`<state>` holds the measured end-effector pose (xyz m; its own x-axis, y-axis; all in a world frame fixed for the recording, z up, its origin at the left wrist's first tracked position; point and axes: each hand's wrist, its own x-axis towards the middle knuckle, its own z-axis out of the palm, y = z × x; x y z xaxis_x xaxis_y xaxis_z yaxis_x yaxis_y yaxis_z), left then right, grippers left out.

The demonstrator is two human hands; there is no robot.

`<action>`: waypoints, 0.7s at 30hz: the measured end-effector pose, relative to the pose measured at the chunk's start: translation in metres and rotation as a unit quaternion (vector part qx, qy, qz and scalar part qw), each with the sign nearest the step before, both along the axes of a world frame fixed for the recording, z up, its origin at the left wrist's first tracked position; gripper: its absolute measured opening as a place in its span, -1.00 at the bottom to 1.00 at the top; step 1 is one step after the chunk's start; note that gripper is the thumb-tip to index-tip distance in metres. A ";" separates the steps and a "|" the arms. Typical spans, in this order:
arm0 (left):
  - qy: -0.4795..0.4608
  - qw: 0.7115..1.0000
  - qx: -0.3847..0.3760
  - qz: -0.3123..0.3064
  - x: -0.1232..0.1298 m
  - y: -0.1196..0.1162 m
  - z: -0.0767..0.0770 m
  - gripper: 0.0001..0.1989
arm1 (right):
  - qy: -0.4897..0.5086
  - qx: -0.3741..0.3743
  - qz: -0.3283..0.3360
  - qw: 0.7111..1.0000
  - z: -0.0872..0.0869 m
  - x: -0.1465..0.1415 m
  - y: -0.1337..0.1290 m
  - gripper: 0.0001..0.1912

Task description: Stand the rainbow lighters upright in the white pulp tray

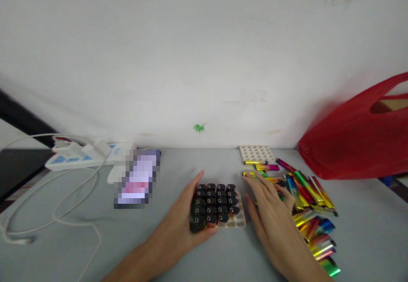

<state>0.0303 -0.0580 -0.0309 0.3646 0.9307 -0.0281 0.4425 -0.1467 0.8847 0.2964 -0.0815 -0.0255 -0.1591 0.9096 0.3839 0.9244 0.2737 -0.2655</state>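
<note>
My left hand (182, 215) is wrapped round the left side of a pale tray (241, 219) with round pockets. Upright black-topped sticks (211, 201), each with a small ring on its top, fill most of it; pockets along its right and front right show bare. To the right, my right hand (270, 214) lies over the near side of a pile of shiny multicoloured sticks (304, 190) with black ends. Its fingers are stretched out and a little apart, the fingertips by a yellow-green stick (251, 174). Whether it touches one is unclear; the palm side is hidden.
A second pale tray (256, 153) lies by the wall, behind the pile. A red bag (357, 137) stands at the right. On the left are a phone (138, 180), a white power strip (76, 156) and a looping white cable (57, 214) on the grey table (127, 235).
</note>
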 end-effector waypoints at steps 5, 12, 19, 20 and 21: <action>0.005 1.000 0.003 -0.002 0.001 0.001 0.001 0.16 | 0.019 -0.010 0.046 0.999 -0.002 0.000 -0.001 -0.49; 0.002 1.000 0.005 0.001 0.000 -0.001 0.000 0.17 | -0.059 0.041 0.006 0.997 -0.032 0.011 0.011 -0.45; 0.008 1.000 0.000 0.002 0.001 0.001 0.004 0.16 | -0.098 0.017 -0.014 0.995 -0.014 0.002 0.005 -0.59; 0.010 1.000 0.001 0.002 0.001 0.001 0.004 0.16 | -0.101 0.016 -0.017 0.995 -0.013 0.001 0.005 -0.60; 0.012 1.000 0.001 0.002 0.002 0.000 0.004 0.15 | -0.104 0.014 -0.018 0.994 -0.012 0.002 0.004 -0.62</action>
